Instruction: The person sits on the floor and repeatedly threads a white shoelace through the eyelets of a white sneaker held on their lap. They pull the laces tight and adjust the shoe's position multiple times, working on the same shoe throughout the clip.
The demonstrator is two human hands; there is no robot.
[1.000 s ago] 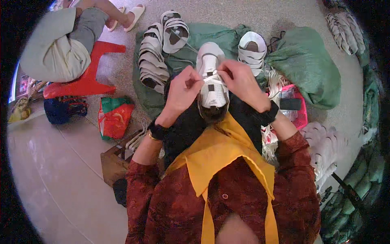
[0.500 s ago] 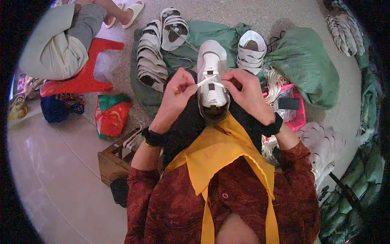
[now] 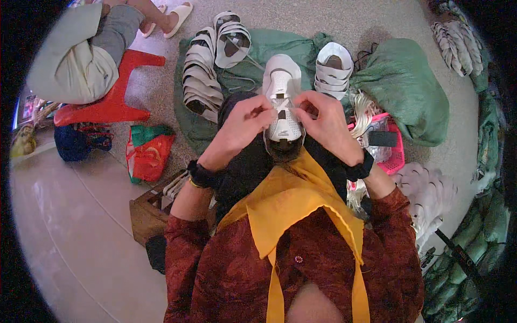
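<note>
As the left hand [image 3: 245,125] came back in toward the right hand [image 3: 326,123], the white lace [image 3: 282,105] lost its sideways stretch and lay crossed on the white shoe [image 3: 283,67], upper centre of the frame, lacing seemingly mid-adjustment! Whether either grip clamped lace, I couldn't tell.

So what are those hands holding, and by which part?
The left hand and right hand appear to pinch the lace over the shoe; blur hides exactly where along it.
</note>
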